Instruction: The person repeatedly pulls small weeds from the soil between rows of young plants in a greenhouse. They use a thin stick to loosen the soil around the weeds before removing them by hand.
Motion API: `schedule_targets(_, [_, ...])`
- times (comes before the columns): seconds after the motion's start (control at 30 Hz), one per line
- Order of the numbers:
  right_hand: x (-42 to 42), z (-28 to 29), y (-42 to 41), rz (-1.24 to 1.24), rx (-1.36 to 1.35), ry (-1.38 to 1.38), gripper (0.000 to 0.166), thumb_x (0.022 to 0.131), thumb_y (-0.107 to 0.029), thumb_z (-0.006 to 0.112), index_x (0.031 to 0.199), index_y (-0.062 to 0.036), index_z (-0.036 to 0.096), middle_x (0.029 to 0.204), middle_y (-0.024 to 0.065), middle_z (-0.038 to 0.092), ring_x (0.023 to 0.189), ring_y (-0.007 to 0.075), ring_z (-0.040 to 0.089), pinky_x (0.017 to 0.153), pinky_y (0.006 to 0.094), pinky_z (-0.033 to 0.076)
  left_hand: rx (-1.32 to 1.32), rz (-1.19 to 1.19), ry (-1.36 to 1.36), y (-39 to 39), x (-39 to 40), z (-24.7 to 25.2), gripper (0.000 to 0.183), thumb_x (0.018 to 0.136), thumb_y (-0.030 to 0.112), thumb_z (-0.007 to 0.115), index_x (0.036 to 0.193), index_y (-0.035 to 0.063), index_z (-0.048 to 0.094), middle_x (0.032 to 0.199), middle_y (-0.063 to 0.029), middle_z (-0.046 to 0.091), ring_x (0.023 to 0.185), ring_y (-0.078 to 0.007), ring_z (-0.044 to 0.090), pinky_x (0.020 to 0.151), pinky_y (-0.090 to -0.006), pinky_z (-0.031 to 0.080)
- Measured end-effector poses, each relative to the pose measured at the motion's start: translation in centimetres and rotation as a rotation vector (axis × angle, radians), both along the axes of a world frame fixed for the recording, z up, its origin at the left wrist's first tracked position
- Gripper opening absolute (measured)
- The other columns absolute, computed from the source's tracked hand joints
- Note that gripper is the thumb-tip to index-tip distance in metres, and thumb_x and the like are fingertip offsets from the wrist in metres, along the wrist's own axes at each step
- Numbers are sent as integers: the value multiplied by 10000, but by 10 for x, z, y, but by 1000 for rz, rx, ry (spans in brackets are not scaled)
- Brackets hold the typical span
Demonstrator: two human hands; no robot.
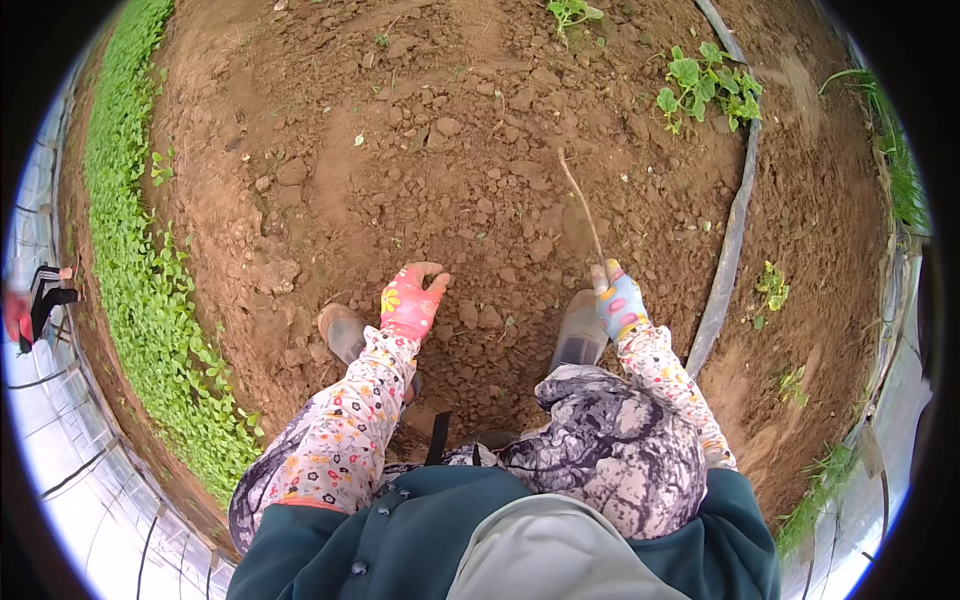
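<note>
My right hand (620, 304), in a blue glove with pink and yellow spots, grips the lower end of a thin, slightly bent wooden stick (583, 201). The stick points away from me over the crumbly brown soil (450, 202). My left hand (411, 301) wears a pink glove with a yellow flower print and hovers above the soil. Its fingers curl towards the thumb, leaving a small gap; whether something small sits between the tips cannot be seen. Below the hands show my two boots, the left boot (345, 330) and the right boot (581, 330).
A grey flat hose (731, 255) runs along the right, beside a leafy vine plant (709, 88) and smaller seedlings (772, 286). Dense green seedlings (142, 247) form a bed at left. Plastic greenhouse walls (71, 442) curve around both sides. Another person (37, 304) is at far left.
</note>
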State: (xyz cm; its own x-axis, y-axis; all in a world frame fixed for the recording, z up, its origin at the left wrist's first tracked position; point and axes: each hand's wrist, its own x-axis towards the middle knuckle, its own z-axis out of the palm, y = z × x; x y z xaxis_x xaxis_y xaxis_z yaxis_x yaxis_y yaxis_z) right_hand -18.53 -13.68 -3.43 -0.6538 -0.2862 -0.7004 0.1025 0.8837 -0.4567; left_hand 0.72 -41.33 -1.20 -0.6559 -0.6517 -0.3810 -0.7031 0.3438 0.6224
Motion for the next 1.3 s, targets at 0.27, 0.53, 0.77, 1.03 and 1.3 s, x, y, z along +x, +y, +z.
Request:
schedule_targets(0.27, [19,18,15,-16,-15,-55,433,979,-416,448,1193,-51,539,1011,272,644,998,451,597,829,470,483,721,575,19,64,-135,-32,439,828,177,755,1169,-54,603,838,-35,648,666,-112,575,589,-252,450])
schedule_targets(0.53, [12,20,8,-23,-42,-104,432,977,-404,460,1165,-27,554,1052,275,634,1028,440,590,857,460,472,620,891,188,94,-145,-50,468,836,177,746,1205,-27,541,896,-68,627,652,-139,574,564,-282,458])
schedule_targets(0.77, [13,23,1,47,-58,-113,465,977,-409,461,1206,-14,547,1091,279,629,1061,441,578,892,452,469,623,673,194,73,-131,-62,387,855,188,728,1169,1,601,765,-15,608,598,-110,540,524,-266,415])
schedule_targets(1.03, [14,11,13,-33,-92,-105,486,978,-418,461,1226,-6,538,1085,272,636,1049,444,589,876,449,472,1043,657,230,50,-83,-23,245,920,179,668,1120,72,575,883,23,628,762,-83,622,514,-197,418])
schedule_targets(1.3, [-10,23,-2,-36,-208,-47,510,974,-435,463,1267,-23,524,1133,271,621,1088,419,584,903,428,458,868,334,-71,14,-64,-10,216,912,201,650,1088,79,616,940,-1,659,843,-98,636,572,-205,419])
